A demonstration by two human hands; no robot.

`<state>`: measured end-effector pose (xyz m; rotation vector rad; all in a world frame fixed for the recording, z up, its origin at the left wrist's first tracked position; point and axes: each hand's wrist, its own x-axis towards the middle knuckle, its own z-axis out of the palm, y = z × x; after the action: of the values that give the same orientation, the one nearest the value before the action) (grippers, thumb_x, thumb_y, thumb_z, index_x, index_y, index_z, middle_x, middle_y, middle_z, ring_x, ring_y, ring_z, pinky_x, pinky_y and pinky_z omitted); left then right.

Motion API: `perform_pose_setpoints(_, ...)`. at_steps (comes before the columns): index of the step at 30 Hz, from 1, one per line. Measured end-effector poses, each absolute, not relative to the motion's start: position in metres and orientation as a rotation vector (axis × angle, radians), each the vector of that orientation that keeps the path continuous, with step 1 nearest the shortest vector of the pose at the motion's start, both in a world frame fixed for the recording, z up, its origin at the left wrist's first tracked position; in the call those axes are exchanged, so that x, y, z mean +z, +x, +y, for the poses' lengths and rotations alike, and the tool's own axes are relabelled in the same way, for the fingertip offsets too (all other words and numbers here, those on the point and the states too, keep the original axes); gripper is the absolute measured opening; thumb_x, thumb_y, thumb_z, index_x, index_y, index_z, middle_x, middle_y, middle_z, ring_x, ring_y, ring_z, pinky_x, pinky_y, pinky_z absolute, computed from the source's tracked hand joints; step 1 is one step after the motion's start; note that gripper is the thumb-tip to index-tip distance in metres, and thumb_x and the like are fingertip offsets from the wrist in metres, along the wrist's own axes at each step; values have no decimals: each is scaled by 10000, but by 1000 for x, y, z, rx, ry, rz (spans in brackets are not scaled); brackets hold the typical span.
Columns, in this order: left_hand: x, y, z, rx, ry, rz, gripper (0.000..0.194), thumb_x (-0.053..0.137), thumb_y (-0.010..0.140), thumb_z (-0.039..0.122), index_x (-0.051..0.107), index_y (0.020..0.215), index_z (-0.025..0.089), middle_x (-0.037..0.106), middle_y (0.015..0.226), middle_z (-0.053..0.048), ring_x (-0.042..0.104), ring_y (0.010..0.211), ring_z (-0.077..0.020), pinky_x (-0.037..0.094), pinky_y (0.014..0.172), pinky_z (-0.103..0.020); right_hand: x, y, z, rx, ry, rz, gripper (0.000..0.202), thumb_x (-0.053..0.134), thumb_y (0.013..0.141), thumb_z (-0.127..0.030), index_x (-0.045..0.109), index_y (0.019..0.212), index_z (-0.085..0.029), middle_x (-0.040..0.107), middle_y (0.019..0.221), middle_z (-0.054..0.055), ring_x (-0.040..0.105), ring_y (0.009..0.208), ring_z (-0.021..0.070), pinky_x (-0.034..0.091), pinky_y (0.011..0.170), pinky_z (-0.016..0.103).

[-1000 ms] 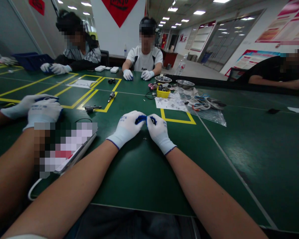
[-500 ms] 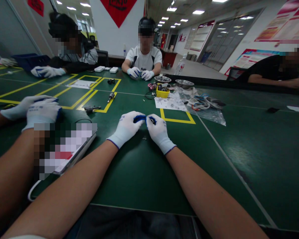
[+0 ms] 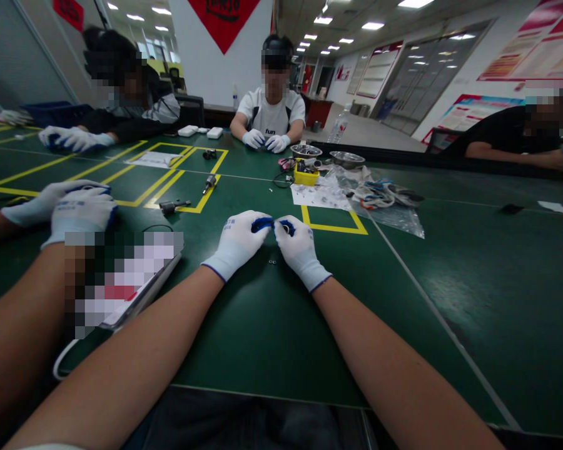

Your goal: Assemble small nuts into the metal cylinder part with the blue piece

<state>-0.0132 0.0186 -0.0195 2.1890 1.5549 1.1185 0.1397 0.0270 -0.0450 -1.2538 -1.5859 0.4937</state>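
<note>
My left hand (image 3: 244, 240), in a white glove with blue fingertips, is closed in a pinch above the green table (image 3: 244, 337). Its fingertips meet those of my right hand (image 3: 298, 250), gloved the same way and curled closed. A small dark part with a pale ring shows within the curl of my right hand; the fingers hide most of it. Whatever lies between the left fingertips is too small to make out. Just below the hands, two tiny rings (image 3: 272, 262) lie on the table.
At left, a co-worker's gloved hands (image 3: 82, 212) are beside a white device (image 3: 141, 275). Dark metal tools (image 3: 209, 184) lie within yellow tape. Beyond my hands are a yellow box (image 3: 306, 176), metal bowls (image 3: 347, 159) and a plastic bag with cables (image 3: 387, 194). Other people sit around.
My hands have stayed almost in place, fingertips still together. Across the table at far left, a co-worker's gloved hands have moved left, away from the blue bin's front.
</note>
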Motion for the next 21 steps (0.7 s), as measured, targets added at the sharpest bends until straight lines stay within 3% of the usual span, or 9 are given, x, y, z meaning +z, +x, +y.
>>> perform_pose_setpoints(15, -22, -14, 22, 1231, 2006, 1385, 209, 721, 857, 165, 799, 1048, 195, 818, 1104, -70, 752, 1060, -235, 575, 1049, -395, -45, 143, 27, 490, -1214, -1617, 249, 506, 893, -397, 664, 782, -239, 745, 817, 48, 674, 802, 232, 543, 795, 356)
perform_pose_setpoints(21, -18, -12, 18, 1274, 1977, 1370, 203, 740, 846, 177, 789, 1043, 178, 813, 1088, -83, 751, 1039, -236, 585, 1024, -398, -53, 143, 28, 493, -1151, -1516, 483, 308, 1021, -512, 669, 857, -235, 757, 888, 91, 717, 898, 243, 567, 841, 356)
